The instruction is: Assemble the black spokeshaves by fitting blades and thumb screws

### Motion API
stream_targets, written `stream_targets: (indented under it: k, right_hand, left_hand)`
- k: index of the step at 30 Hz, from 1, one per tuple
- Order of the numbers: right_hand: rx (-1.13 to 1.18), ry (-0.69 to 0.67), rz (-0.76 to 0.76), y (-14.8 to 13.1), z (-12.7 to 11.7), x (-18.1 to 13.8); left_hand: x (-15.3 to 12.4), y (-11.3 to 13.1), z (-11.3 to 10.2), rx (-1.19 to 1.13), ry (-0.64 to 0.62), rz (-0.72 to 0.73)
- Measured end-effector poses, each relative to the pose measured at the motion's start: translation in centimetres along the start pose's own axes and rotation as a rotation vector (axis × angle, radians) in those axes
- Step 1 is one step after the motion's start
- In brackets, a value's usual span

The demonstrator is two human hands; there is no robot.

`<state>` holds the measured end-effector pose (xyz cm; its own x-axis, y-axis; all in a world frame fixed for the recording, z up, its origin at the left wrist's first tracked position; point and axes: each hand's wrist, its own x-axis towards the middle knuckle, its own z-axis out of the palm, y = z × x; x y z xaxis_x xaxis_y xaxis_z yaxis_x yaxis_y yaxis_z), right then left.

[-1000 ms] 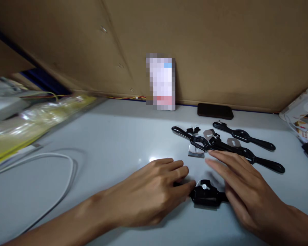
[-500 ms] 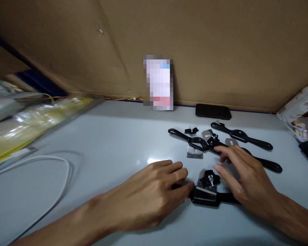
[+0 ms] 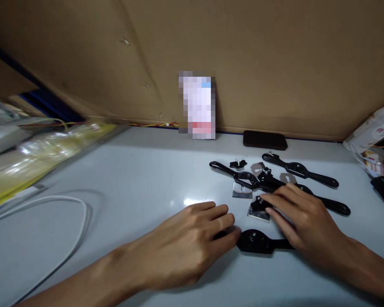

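The table (image 3: 131,170) carries a black tool body (image 3: 256,242) at the near side. The left hand (image 3: 195,238) closes its fingers on one handle; the right hand (image 3: 310,226) pinches a black clamp piece (image 3: 257,204) over a metal blade (image 3: 258,215).

a brown cardboard panel (image 3: 259,64) stood behind the pale tabletop (image 3: 137,170), a pixelated rectangle (image 3: 198,106) upright against it and a dark flat slab (image 3: 265,140) to its right. a white cable (image 3: 57,197) curved near yellow-edged plastic (image 3: 54,149) at left; a printed bag (image 3: 371,130) sat at far right.
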<state>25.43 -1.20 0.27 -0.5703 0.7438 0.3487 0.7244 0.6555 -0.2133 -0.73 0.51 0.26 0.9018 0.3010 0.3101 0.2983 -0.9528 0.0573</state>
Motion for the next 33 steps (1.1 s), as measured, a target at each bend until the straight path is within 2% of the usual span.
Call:
stream_targets:
  k: [6, 13, 17, 19, 22, 24, 27, 29, 31, 33]
  right_hand:
    - [-0.047, 0.087, -0.035, 0.2, -0.3, 0.2]
    - [-0.002, -0.086, 0.001, 0.5, 0.4, 0.4]
    - [0.051, -0.097, -0.009, 0.8, 0.4, 0.4]
    - [0.054, -0.057, -0.014, 1.1, 0.3, 0.5]
    - [-0.056, 0.114, 0.020, 1.4, 0.0, 0.8]
    - [-0.127, 0.171, -0.020, 1.3, -0.2, 0.9]
    - [-0.080, 0.042, -0.142, 0.6, -0.2, 1.0]
    - [-0.005, -0.045, -0.166, -0.1, -0.2, 1.0]
    - [0.068, -0.064, -0.152, -0.4, -0.2, 0.9]
    - [0.097, -0.022, -0.127, -0.5, -0.4, 0.9]
  left_hand:
    - [0.0, -0.1, 0.0, -0.030, -0.018, -0.016]
    - [0.3, 0.3, 0.3, -0.090, -0.022, -0.070]
    - [0.4, 0.7, 0.6, -0.120, -0.030, -0.075]
    - [0.5, 0.9, 0.7, -0.116, -0.025, -0.081]
    - [0.5, 1.0, 0.7, -0.105, -0.028, -0.094]
    - [0.5, 0.9, 0.6, -0.109, -0.038, -0.097]
    - [0.4, 0.8, 0.5, -0.106, -0.051, -0.096]
    - [0.3, 0.7, 0.5, -0.092, -0.056, -0.094]
    - [0.3, 0.6, 0.6, -0.082, -0.062, -0.090]
    - [0.3, 0.6, 0.5, -0.082, -0.074, -0.091]
